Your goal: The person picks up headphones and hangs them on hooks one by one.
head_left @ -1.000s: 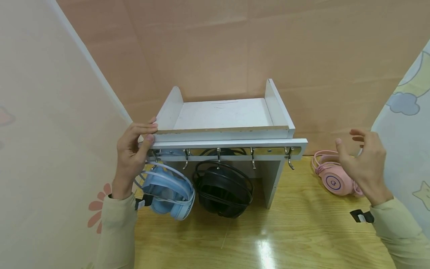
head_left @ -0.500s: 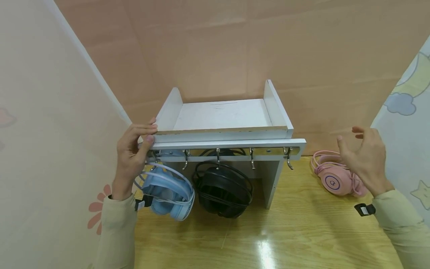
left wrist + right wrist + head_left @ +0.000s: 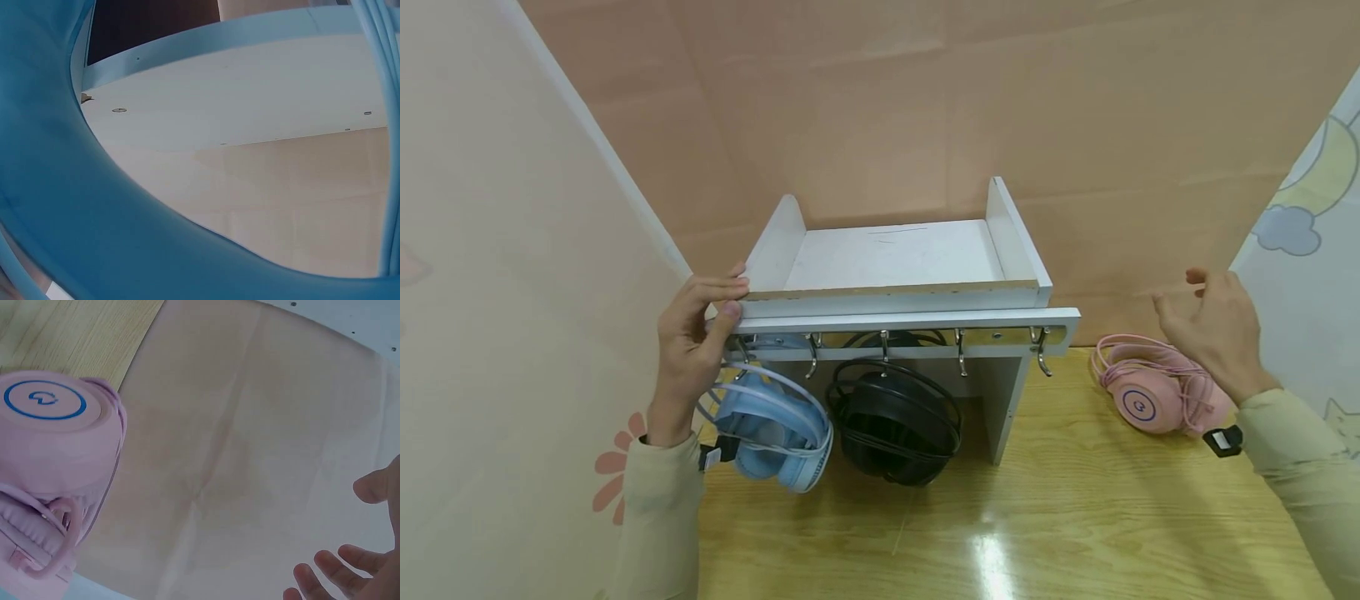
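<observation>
My left hand [image 3: 691,340] grips the left end of the white hook rack [image 3: 895,320], fingers over the top and thumb at the front. Just below it, blue headphones [image 3: 775,425] hang from the leftmost hook; in the left wrist view their blue band [image 3: 125,212] fills much of the frame. Black headphones [image 3: 895,425] hang near the middle hook. Over at the right, my right hand [image 3: 1213,333] hovers with loosely bent fingers and holds nothing. Pink headphones [image 3: 1150,400], wrapped in their cable, lie on the wooden surface below it, apart from the hand.
The rack's upper shelf [image 3: 895,254] has raised side panels. Two bare hooks [image 3: 962,354] are on its right half. Brown paper [image 3: 880,100] covers the back, and patterned walls [image 3: 535,250] stand at both sides of the wooden surface [image 3: 1060,517].
My right hand has moved slightly up and away, uncovering more of the pink headphones, and its thumb and fingers have drawn a little closer. The left hand keeps its grip on the rack.
</observation>
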`<action>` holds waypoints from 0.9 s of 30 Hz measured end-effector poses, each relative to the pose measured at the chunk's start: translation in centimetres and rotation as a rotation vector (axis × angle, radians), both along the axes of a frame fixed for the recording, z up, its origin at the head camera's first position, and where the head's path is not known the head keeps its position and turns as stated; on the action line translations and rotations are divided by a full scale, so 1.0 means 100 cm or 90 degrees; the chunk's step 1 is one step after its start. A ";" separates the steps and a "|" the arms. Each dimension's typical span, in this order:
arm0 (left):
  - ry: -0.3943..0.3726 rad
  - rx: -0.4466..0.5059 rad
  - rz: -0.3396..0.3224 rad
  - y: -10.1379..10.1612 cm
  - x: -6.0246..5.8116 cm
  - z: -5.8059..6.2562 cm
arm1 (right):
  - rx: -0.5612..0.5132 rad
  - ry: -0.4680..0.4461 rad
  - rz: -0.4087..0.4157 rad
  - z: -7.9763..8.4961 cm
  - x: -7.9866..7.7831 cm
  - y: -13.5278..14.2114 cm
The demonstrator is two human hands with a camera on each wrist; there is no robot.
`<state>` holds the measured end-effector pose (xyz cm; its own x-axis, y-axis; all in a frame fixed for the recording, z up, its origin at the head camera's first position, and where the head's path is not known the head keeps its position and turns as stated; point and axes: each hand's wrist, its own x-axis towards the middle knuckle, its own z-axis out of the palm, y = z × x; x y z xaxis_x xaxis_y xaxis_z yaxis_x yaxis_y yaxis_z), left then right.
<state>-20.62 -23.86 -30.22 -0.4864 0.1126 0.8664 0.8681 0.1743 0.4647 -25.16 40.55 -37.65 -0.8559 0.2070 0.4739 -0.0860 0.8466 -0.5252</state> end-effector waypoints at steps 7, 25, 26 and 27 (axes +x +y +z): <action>-0.001 -0.006 0.003 0.001 -0.001 0.001 | 0.012 -0.064 0.004 -0.004 -0.013 0.013; 0.003 -0.008 0.012 -0.002 -0.001 -0.002 | 0.045 -0.119 -0.029 -0.015 -0.028 0.039; 0.003 -0.008 0.012 -0.001 -0.001 -0.002 | 0.035 -0.128 -0.028 -0.015 -0.028 0.041; 0.003 -0.007 0.010 -0.001 -0.001 -0.002 | 0.028 -0.137 -0.026 -0.016 -0.027 0.042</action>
